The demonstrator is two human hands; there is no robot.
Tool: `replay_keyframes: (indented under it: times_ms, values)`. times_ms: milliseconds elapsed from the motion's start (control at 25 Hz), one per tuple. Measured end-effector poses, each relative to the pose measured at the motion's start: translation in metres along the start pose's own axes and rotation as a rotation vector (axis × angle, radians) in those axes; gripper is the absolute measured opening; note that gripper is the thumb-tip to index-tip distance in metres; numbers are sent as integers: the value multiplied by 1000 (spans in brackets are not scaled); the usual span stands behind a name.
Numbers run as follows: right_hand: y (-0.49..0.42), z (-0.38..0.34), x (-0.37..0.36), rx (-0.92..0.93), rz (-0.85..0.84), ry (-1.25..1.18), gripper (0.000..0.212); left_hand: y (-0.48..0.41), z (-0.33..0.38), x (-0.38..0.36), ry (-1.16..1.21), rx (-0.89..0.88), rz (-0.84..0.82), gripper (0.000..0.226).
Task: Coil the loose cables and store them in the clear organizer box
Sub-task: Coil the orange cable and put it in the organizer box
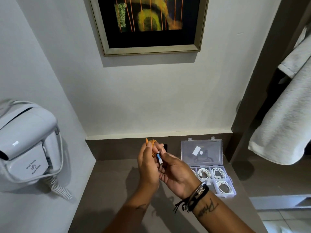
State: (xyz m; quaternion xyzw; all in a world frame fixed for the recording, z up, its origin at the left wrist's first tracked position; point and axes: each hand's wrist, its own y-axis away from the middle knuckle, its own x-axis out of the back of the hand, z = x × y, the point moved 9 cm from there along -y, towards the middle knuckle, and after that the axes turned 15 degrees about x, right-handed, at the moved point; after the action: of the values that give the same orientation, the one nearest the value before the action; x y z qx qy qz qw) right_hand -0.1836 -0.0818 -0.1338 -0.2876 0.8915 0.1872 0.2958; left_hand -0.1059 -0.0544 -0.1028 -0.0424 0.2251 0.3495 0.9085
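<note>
At the centre of the frame, the left hand has its fingers closed round a small bundle of orange cable, the loops showing above the knuckles. The right hand pinches the cable's free end just behind its blue-and-silver plug, fingertips pressed together on it. Both hands hold the cable in the air above the tabletop, left of the box.

The cable looks thin, light and limp. It will likely bend into loops easily but spring loose if let go, so the bundle wants a grip across all its turns, with the stiffer plug end as the handle for the last wrap. The plug is the one hard part and should tuck in without force.

To the right of the hands, the clear organizer box lies open on the tabletop, its lid standing up against the back wall. Three compartments in view each hold a coiled white cable. The compartments nearest the hands are partly hidden by the right wrist, so I cannot tell which is free.
</note>
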Motion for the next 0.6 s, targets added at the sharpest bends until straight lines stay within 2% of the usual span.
replay_keyframes:
  times_ms: [120,200,440,600]
  values:
    - [0,4,-6,48,39,-140,28,2,-1,9,16,-13,238,53]
    - [0,6,-6,60,63,-163,29,0,-2,12,2,13,335,57]
    - [-7,-2,6,71,160,-87,22,-6,-5,4,-23,48,353,51]
    - [-11,-4,17,67,210,5,23,-20,-14,8,23,204,303,48]
